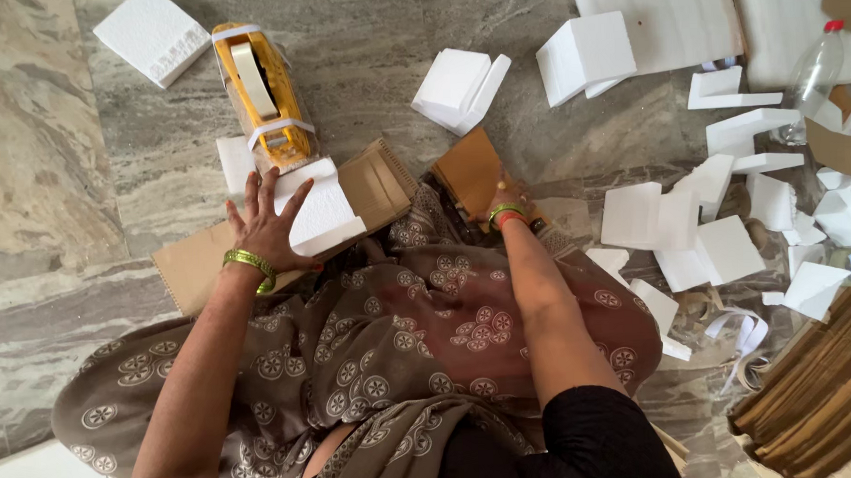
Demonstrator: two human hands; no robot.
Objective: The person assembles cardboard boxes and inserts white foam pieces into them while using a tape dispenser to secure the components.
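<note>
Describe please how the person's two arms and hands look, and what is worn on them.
Both forearms are bare. The left hand has a green-gold bangle at the wrist. The right hand has green and red bangles. A short black sleeve covers the right upper arm.

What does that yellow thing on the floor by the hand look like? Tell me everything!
The yellow thing looks like a long toy or gadget of shiny plastic, lying lengthwise on the grey stone floor. Pale strips cross it near both ends, and another strip runs along its top. Its near end rests on a white foam piece that lies on brown cardboard. The left hand is spread just below it, fingertips close to its end; whether they touch it is unclear.
</note>
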